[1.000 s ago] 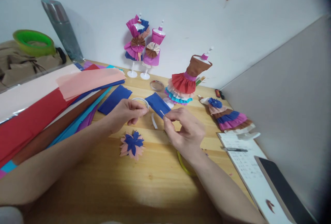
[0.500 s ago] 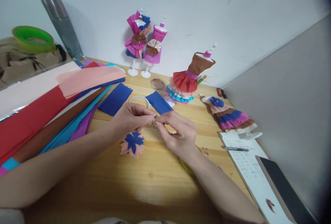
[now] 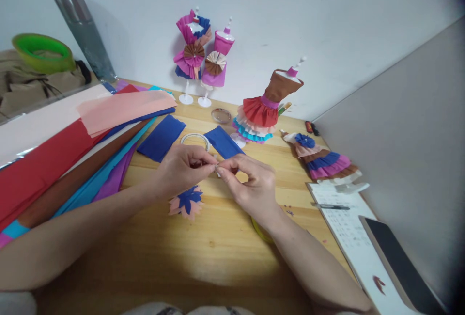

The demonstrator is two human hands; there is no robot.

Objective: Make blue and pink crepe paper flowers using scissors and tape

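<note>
My left hand and my right hand meet fingertip to fingertip above the middle of the wooden table. Both are closed in a pinch at a tiny whitish bit between them, too small to make out. Just below my left hand lies a layered paper flower with blue petals over pink ones. Behind the hands are a white tape roll, a blue paper strip on its left and another blue strip on its right. A yellow ring is partly hidden under my right wrist.
Coloured paper sheets cover the left side. Dressed mannequins stand along the wall, one in a brown and red dress. At the right are a ruffled dress, a written sheet with a pen, and a dark tablet-like object.
The fingertips of my hands have shifted slightly, and the fingers of my right hand are more arched. The whole view has moved a little.
</note>
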